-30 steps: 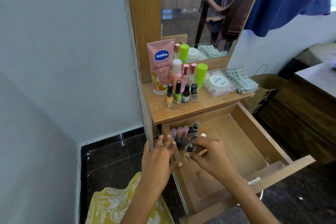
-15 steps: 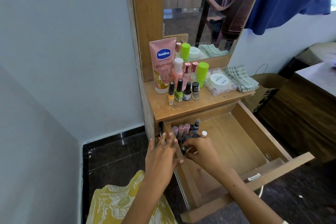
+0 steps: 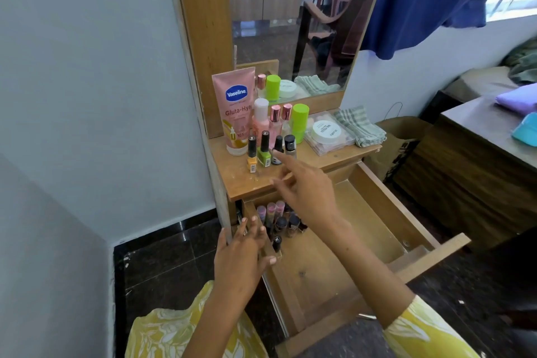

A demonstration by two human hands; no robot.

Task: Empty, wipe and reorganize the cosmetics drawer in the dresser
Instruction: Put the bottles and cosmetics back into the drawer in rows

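The right hand reaches up over the front edge of the dresser's surface, its fingers loosely spread and holding nothing; the forefinger tip points at the row of nail polish bottles and lies just beside the small dark-capped one, though whether it touches cannot be told. The forearm runs back down across the open drawer to a yellow patterned sleeve.

The left hand rests on the drawer's left wall, fingers straight and slightly apart, thumb hooked inside the wall near a black-capped bottle.

In the drawer's back left corner stands a cluster of lip tubes and small bottles; the remaining wooden floor of the drawer is bare.

Behind the polish row stands a pink tube reading "Vaseline", "Gluta-Hya" and "10X". Beside it are pink bottles with rose-gold caps and a lime-green container. A white round jar sits on a clear case, its printed label too small to read surely. A folded striped cloth lies at the far right, beneath the mirror.
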